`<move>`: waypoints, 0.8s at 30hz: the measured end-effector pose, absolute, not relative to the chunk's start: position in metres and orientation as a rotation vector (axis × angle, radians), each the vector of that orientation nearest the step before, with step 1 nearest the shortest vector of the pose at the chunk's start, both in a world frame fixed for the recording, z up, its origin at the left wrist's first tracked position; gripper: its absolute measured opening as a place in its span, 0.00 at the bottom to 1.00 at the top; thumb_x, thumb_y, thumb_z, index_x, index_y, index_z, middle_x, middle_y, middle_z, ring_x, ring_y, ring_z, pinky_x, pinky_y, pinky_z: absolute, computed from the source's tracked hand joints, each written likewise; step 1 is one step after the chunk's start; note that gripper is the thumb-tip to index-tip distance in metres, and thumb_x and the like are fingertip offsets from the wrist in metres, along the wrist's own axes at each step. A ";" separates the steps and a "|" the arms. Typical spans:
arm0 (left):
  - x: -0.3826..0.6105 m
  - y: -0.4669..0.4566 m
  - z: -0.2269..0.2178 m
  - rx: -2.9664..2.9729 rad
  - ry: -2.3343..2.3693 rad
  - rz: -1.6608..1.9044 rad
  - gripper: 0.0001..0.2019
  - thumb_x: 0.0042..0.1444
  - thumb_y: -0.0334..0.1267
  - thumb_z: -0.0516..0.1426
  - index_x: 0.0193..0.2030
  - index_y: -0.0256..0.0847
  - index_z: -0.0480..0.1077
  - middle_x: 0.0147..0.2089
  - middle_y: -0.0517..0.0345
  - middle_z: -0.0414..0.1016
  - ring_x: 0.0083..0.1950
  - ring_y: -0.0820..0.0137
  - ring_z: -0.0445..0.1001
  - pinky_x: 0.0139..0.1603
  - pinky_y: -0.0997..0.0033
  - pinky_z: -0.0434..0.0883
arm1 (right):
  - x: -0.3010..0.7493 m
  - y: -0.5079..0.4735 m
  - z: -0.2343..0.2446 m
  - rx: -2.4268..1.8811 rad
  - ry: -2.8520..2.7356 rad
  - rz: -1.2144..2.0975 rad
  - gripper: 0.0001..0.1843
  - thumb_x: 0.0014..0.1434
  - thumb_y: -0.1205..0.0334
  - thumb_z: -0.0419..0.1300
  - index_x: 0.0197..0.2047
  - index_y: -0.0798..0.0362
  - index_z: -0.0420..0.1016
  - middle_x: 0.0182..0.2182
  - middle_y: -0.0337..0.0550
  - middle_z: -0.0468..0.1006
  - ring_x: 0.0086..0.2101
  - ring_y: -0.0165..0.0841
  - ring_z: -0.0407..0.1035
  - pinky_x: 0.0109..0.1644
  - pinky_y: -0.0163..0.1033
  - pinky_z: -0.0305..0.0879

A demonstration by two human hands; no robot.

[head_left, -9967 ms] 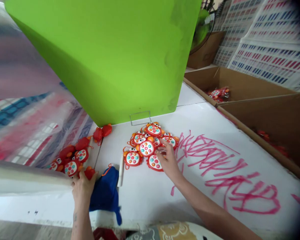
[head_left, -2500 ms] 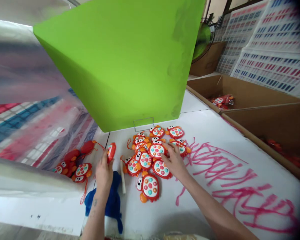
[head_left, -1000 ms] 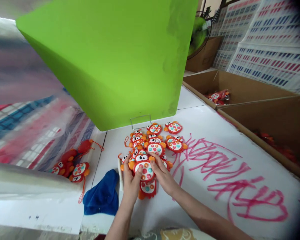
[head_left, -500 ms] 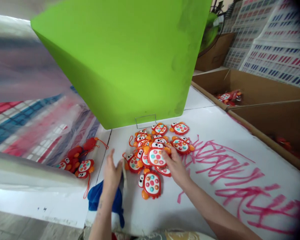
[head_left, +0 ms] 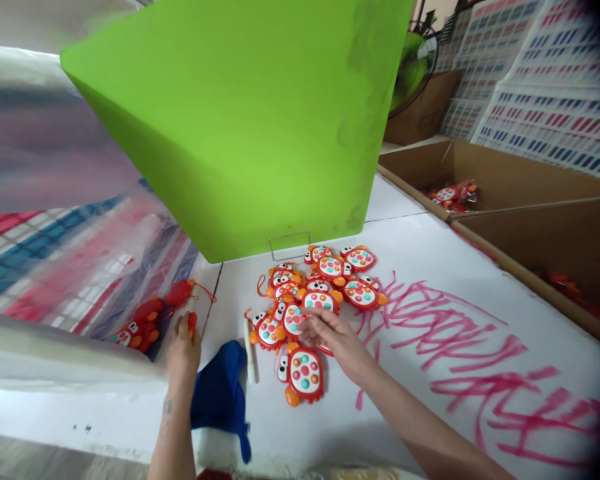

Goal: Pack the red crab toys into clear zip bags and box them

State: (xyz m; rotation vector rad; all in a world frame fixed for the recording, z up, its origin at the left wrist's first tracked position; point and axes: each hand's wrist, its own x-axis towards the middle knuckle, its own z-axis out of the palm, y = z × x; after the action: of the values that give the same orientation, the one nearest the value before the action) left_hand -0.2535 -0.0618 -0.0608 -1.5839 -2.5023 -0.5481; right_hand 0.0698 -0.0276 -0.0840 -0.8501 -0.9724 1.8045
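Note:
At the mouth of the plastic-lined bag on the left, my left hand (head_left: pixel 183 350) is closed around a red crab-shaped toy (head_left: pixel 193 325), which it mostly hides. More red crab toys (head_left: pixel 139 333) lie in the bag opening beside it. My right hand (head_left: pixel 336 337) hovers over a pile of crab toys (head_left: pixel 319 301) with white, dotted bellies; its fingers are loosely bent and apart, and nothing shows in them. One crab toy (head_left: pixel 305 373) lies nearest me. Between the hands are a blue cloth (head_left: pixel 220 390) and a thin white stick (head_left: pixel 250 350).
A large green panel (head_left: pixel 240 133) stands behind the pile, with a wire stand (head_left: pixel 290 245) at its foot. Cardboard boxes (head_left: pixel 520 170) with crab toys inside sit to the right. Pink scribbles mark the white table (head_left: pixel 395 433). A fan (head_left: pixel 415 70) is behind.
My left hand has moved left to the bag opening and taken hold of a crab toy there. My right hand has let go of its crab toy among the pile and lowered slightly.

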 end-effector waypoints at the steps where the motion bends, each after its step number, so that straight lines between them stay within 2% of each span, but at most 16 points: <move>1: -0.240 -0.062 -0.056 -1.690 -2.445 -0.661 0.21 0.59 0.35 0.50 0.60 0.38 0.61 0.58 0.44 0.68 0.56 0.58 0.70 0.55 0.59 0.68 | 0.066 -0.031 -0.084 -0.827 -1.037 1.850 0.22 0.56 0.45 0.59 0.48 0.50 0.72 0.36 0.44 0.79 0.35 0.35 0.74 0.38 0.40 0.69; 4: -0.189 -0.067 -0.046 -2.172 -2.121 -0.964 0.20 0.61 0.35 0.49 0.59 0.44 0.62 0.59 0.50 0.69 0.58 0.63 0.68 0.59 0.57 0.66 | 0.054 -0.041 -0.082 -0.760 -1.080 1.983 0.26 0.56 0.41 0.57 0.51 0.50 0.70 0.39 0.46 0.79 0.36 0.36 0.74 0.38 0.41 0.69; 8: -0.126 -0.079 -0.039 -2.683 -1.659 -1.030 0.17 0.60 0.31 0.49 0.49 0.52 0.73 0.55 0.54 0.73 0.63 0.61 0.63 0.64 0.48 0.57 | 0.046 -0.047 -0.077 -0.593 -0.800 2.150 0.31 0.57 0.35 0.50 0.52 0.50 0.69 0.43 0.48 0.77 0.39 0.38 0.74 0.36 0.42 0.70; 11: -0.108 -0.087 -0.040 -2.786 -1.643 -1.087 0.17 0.58 0.28 0.50 0.41 0.53 0.77 0.62 0.56 0.66 0.68 0.57 0.52 0.65 0.44 0.54 | 0.050 -0.045 -0.074 -0.649 -0.636 2.032 0.22 0.54 0.44 0.60 0.45 0.50 0.71 0.44 0.44 0.77 0.44 0.38 0.72 0.41 0.41 0.70; 13: -0.107 -0.089 -0.043 -2.647 -1.789 -1.333 0.15 0.57 0.29 0.51 0.38 0.51 0.77 0.63 0.55 0.64 0.68 0.55 0.53 0.65 0.44 0.54 | 0.053 -0.043 -0.074 -0.717 -0.559 1.931 0.20 0.49 0.51 0.66 0.44 0.49 0.71 0.45 0.42 0.77 0.46 0.38 0.71 0.45 0.42 0.69; 16: -0.108 -0.089 -0.050 -2.222 -2.176 -1.923 0.10 0.58 0.37 0.54 0.46 0.45 0.72 0.55 0.49 0.70 0.57 0.59 0.68 0.58 0.51 0.66 | 0.057 -0.042 -0.074 -0.724 -0.544 1.910 0.28 0.47 0.55 0.68 0.51 0.46 0.66 0.47 0.41 0.75 0.47 0.39 0.71 0.49 0.48 0.69; 18: -0.104 -0.089 -0.054 -2.071 -2.409 -2.249 0.18 0.57 0.44 0.55 0.53 0.43 0.65 0.52 0.48 0.72 0.50 0.61 0.73 0.50 0.56 0.72 | 0.058 -0.043 -0.073 -0.663 -0.651 1.917 0.36 0.46 0.58 0.68 0.57 0.43 0.60 0.50 0.41 0.73 0.47 0.39 0.71 0.51 0.50 0.68; 20: -0.096 -0.089 -0.056 -2.012 -2.545 -2.463 0.23 0.57 0.48 0.56 0.57 0.42 0.61 0.53 0.47 0.71 0.50 0.61 0.73 0.47 0.60 0.74 | 0.058 -0.045 -0.070 -0.588 -0.821 1.899 0.41 0.46 0.60 0.69 0.61 0.41 0.55 0.53 0.41 0.71 0.49 0.38 0.69 0.55 0.50 0.64; 22: -0.088 -0.090 -0.056 -1.886 -2.606 -2.607 0.24 0.56 0.49 0.56 0.57 0.41 0.60 0.55 0.47 0.69 0.51 0.62 0.73 0.47 0.63 0.74 | 0.060 -0.047 -0.069 -0.591 -0.969 1.859 0.38 0.50 0.57 0.67 0.61 0.41 0.56 0.54 0.42 0.69 0.51 0.37 0.67 0.57 0.48 0.63; 24: -0.082 -0.091 -0.055 -1.753 -2.622 -2.715 0.25 0.56 0.49 0.56 0.57 0.43 0.59 0.57 0.48 0.67 0.50 0.63 0.73 0.45 0.65 0.74 | 0.062 -0.047 -0.069 -0.703 -1.086 1.795 0.29 0.55 0.53 0.62 0.59 0.43 0.60 0.53 0.42 0.70 0.51 0.38 0.66 0.55 0.47 0.64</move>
State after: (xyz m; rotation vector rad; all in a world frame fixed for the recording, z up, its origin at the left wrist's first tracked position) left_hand -0.0817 -0.0905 -0.0553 -1.7528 -2.6220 -2.7150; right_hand 0.0615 -0.0474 -0.0693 -0.7026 -1.0864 1.7951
